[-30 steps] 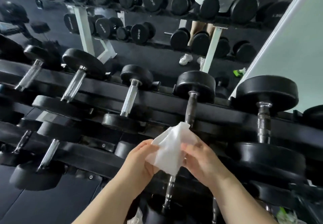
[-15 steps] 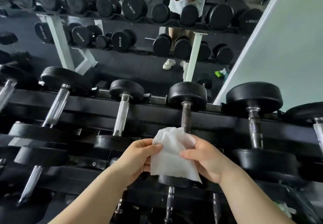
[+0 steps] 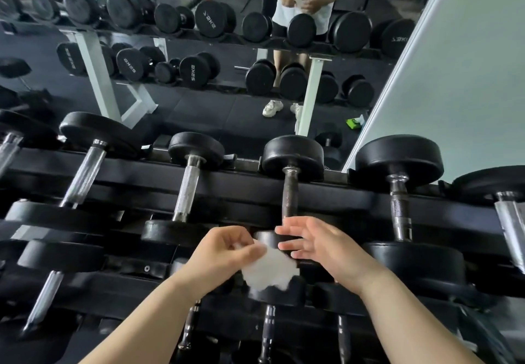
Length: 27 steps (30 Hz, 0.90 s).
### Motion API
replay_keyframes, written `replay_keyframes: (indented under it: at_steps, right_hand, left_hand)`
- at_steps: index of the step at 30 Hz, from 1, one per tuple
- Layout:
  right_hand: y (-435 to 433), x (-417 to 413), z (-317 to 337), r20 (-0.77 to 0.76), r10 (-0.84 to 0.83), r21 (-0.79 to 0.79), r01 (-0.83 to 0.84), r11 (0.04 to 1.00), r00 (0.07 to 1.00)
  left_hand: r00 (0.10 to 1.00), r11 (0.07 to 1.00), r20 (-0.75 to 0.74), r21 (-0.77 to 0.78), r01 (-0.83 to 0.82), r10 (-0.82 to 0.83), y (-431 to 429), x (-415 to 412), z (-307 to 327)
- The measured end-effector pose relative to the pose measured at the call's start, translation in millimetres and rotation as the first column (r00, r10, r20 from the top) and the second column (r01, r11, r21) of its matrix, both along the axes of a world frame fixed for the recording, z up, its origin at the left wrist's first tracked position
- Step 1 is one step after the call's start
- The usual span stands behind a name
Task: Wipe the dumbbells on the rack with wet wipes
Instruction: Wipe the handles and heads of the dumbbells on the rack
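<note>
Black dumbbells lie in rows on a dark rack (image 3: 255, 193). Straight ahead is one with a dark, rusty handle (image 3: 290, 193); its near head sits just behind my hands. My left hand (image 3: 224, 252) pinches a crumpled white wet wipe (image 3: 270, 271), which hangs down over the head of a lower-tier dumbbell (image 3: 277, 292). To the right of the wipe, my right hand (image 3: 321, 244) has its fingers spread and holds nothing, hovering in front of the rusty dumbbell's near head.
A mirror behind the rack reflects the dumbbells, the white rack posts and a person standing. More dumbbells flank the middle one: chrome-handled (image 3: 187, 190) to the left, a larger one (image 3: 399, 201) to the right. A pale wall panel (image 3: 468, 79) stands at the right.
Both hands held the wipe spread out before. Now my right hand has let go and opened, and the wipe hangs bunched from my left hand, lower down. The view tilted upward.
</note>
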State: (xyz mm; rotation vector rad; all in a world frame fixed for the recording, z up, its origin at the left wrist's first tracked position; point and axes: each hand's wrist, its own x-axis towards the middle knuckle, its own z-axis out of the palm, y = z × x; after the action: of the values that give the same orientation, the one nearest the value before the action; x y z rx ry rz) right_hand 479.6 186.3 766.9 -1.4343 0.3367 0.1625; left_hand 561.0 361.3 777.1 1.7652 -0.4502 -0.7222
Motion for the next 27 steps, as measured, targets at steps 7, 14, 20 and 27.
replay_keyframes:
  at_steps: [7,14,20,27]
  right_hand:
    - [11,10,10,-0.017,0.279,-0.339,-0.269,0.902,0.960]
    - [27,24,2,-0.143,0.275,-0.340,-0.308,0.888,0.951]
    - [57,52,2,-0.166,0.179,-0.288,-0.221,0.932,0.970]
    - [142,130,8,-0.089,0.007,-0.257,-0.029,0.966,0.996]
  left_hand:
    - [0.988,1.000,0.151,0.003,-0.003,0.003,-13,-20,0]
    - [0.915,0.940,0.272,0.081,-0.331,0.299,-1,-26,-9]
    - [0.860,0.892,0.259,-0.018,-0.452,0.440,55,5,-16]
    - [0.746,0.838,0.437,-0.034,-0.544,0.502,170,97,-35]
